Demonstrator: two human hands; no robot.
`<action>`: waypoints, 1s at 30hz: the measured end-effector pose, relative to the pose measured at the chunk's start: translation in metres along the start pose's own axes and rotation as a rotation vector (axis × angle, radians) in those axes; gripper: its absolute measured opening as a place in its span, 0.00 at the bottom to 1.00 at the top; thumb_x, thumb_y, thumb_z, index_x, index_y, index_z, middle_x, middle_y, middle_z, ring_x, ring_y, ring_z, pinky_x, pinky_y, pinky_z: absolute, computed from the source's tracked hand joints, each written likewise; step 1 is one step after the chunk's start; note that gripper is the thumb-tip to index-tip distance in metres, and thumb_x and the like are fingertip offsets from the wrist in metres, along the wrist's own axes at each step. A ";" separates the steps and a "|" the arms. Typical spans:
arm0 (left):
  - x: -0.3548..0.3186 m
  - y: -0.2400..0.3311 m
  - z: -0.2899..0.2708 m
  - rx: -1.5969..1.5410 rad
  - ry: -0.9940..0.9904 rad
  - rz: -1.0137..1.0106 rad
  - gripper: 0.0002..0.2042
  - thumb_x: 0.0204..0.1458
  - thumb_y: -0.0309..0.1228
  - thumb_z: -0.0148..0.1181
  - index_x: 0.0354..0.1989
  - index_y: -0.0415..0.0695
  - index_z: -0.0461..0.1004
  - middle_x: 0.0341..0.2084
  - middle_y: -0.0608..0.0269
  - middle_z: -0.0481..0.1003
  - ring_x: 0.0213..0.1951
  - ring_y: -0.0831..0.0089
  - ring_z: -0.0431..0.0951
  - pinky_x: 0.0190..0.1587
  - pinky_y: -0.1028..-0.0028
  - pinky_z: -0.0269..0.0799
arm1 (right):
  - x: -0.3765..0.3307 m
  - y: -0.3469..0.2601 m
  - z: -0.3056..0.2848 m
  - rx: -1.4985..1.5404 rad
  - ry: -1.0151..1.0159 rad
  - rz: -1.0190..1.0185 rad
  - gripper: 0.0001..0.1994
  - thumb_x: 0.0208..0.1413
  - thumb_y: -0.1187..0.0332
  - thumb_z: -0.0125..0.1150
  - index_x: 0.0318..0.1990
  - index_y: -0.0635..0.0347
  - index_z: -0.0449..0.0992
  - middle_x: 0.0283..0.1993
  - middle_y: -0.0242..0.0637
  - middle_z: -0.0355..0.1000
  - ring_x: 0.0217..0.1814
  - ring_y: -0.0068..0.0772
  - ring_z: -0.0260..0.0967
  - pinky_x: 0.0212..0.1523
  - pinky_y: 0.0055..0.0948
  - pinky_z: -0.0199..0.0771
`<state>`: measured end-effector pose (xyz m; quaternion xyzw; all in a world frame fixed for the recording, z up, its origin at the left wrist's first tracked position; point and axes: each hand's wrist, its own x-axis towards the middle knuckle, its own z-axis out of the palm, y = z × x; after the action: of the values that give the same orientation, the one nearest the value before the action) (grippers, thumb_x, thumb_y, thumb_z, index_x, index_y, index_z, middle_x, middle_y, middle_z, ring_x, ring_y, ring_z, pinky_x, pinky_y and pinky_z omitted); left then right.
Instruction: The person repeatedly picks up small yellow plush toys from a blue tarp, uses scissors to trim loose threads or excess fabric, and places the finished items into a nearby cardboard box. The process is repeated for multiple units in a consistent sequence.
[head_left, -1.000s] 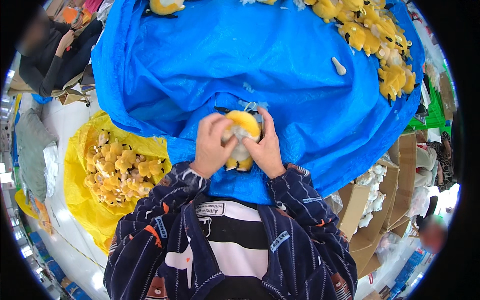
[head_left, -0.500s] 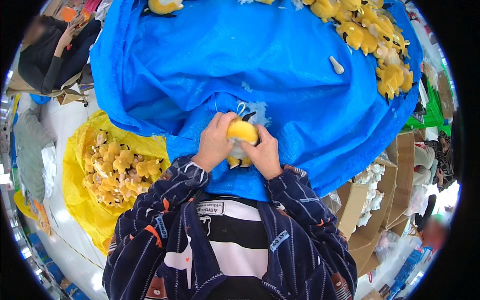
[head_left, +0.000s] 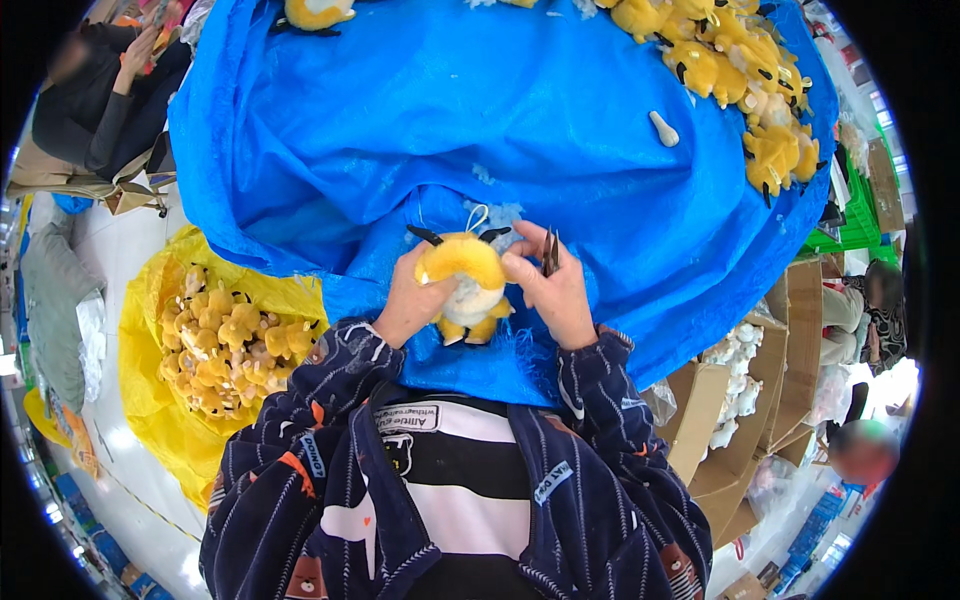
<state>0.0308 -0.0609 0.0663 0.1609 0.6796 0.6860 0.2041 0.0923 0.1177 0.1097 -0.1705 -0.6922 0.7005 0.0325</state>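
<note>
A small yellow and white plush toy [head_left: 463, 262] with black horn-like points and a pale hanging loop is upright before my chest. My left hand [head_left: 405, 303] is closed on its left side, thumb over the front. At its right side, my right hand [head_left: 557, 296] has thumb and forefinger close together by the plush. A dark tool with two pointed prongs [head_left: 550, 252] sticks up from that hand; its exact kind is hard to make out. Beneath the toy, a blue sheet [head_left: 440, 120] with bits of white stuffing fluff [head_left: 497, 217] spreads over my work area.
More yellow plush toys [head_left: 735, 70] are heaped at the far right of the sheet, near a small pale stuffed piece [head_left: 663, 129]. On the left, a yellow bag [head_left: 145, 350] holds several plush toys. Cardboard boxes [head_left: 695, 410] with white plush stand right. A seated person [head_left: 95, 115] is far left.
The plush toy has turned so its front and both black points show. My right hand has shifted to its right edge, and the pronged tool has come into view.
</note>
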 end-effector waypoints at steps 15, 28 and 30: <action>0.012 -0.011 0.008 -0.033 0.026 0.002 0.12 0.47 0.20 0.55 0.42 0.38 0.69 0.34 0.60 0.74 0.37 0.75 0.74 0.39 0.75 0.70 | -0.008 0.018 0.028 -0.808 0.058 -0.495 0.03 0.48 0.74 0.61 0.31 0.60 0.77 0.28 0.41 0.72 0.25 0.38 0.71 0.27 0.28 0.72; 0.011 -0.014 0.003 -0.125 -0.045 -0.013 0.18 0.46 0.19 0.56 0.47 0.38 0.66 0.38 0.61 0.73 0.42 0.75 0.73 0.45 0.76 0.69 | -0.023 -0.004 0.000 -0.460 0.093 -0.166 0.16 0.46 0.68 0.66 0.43 0.63 0.75 0.28 0.41 0.74 0.27 0.29 0.72 0.30 0.26 0.70; 0.011 -0.010 0.002 -0.174 -0.105 -0.067 0.20 0.47 0.20 0.55 0.51 0.38 0.64 0.41 0.61 0.72 0.45 0.75 0.72 0.48 0.75 0.68 | -0.012 -0.002 -0.002 -0.552 0.191 -0.373 0.19 0.43 0.66 0.68 0.44 0.62 0.74 0.30 0.44 0.74 0.31 0.38 0.73 0.33 0.30 0.71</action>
<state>0.0226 -0.0539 0.0559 0.1555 0.6110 0.7256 0.2756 0.1034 0.1167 0.1142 -0.1083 -0.8687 0.4497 0.1771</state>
